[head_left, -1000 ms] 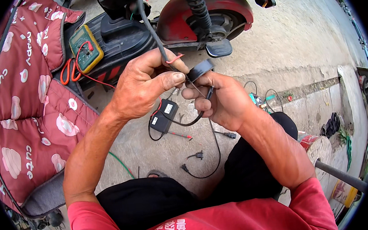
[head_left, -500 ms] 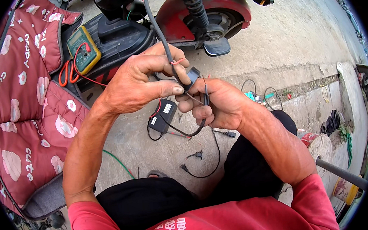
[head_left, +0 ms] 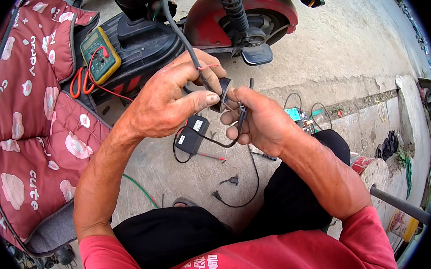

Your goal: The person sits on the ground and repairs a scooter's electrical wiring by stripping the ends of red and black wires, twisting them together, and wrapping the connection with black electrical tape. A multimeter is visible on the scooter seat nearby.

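Note:
My left hand pinches a thick dark cable, which hangs down from the scooter, and a small black connector-like piece. A thin red wire crosses the cable at my left fingers. My right hand grips a black cord, whose short end stands up past the thumb. Thin wire ends run between the fingertips of both hands; how they join is too small to tell. Below the hands, a black power-adapter box rests on the ground, and a black lead loops from it toward my right hand.
A yellow-green multimeter with red leads lies on the scooter's footboard. The scooter's red wheel is ahead. A quilted red cover drapes at left. On the ground lie a probe and a plug cord.
My right hand has shifted slightly right and down, its fingers loosening from a tighter curl. The end of the black cord now shows above the thumb. My left hand has barely moved.

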`<state>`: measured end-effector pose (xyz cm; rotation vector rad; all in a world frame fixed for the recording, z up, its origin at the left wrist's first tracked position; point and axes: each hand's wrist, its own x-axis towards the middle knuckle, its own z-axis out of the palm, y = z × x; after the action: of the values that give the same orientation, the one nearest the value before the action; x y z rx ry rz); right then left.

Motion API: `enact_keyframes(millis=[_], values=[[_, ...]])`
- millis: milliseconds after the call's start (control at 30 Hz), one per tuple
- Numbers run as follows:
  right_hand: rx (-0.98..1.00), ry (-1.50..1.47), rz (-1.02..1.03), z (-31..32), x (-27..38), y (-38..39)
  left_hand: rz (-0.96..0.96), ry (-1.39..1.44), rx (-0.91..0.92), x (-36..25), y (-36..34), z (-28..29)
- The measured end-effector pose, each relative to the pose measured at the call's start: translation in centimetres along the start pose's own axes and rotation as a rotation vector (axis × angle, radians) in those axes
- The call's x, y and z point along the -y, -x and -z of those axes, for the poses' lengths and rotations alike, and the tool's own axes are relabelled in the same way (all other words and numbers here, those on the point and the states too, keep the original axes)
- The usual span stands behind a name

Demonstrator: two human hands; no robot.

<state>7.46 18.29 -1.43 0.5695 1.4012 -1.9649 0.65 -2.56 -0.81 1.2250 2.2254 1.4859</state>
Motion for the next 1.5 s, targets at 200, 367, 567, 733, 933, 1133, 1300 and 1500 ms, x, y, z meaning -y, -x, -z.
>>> enact_keyframes(millis=[200, 367, 567, 733, 933, 1133, 1300, 1500], values=[[-0.039, 0.053, 0.083, 0.2, 0.0, 0.4, 0.182, 0.104, 0.090, 0.1, -0.1, 0.3], [-0.022, 0.111, 0.261, 0.2, -0.4, 0.4, 0.348, 0.340, 0.101, 0.0, 0.1, 0.3], [0.002, 0.427, 0.546, -0.8, -1.0, 0.4, 0.418, 0.326, 0.058, 0.1, 0.6, 0.9], [-0.109, 0.610, 0.869, -0.9, -1.9, -1.0, 0.329, -0.026, 0.062, -1.1, -0.6, 1.7], [-0.157, 0.713, 1.168, -0.3, -1.0, -0.3, 0.433, 0.518, -0.130, -0.5, 0.2, -0.4], [-0.033, 0.271, 0.685, -0.4, -0.7, 0.7, 0.390, 0.623, -0.239, -0.5, 0.4, -1.3], [0.038, 0.005, 0.554, -0.3, -1.1, -1.3, 0.303, 0.560, -0.235, -1.1, 0.1, -1.4], [0.174, -0.167, 0.229, 0.7, -1.1, -2.8, 0.185, 0.402, -0.156, -1.7, -0.4, -1.5]])
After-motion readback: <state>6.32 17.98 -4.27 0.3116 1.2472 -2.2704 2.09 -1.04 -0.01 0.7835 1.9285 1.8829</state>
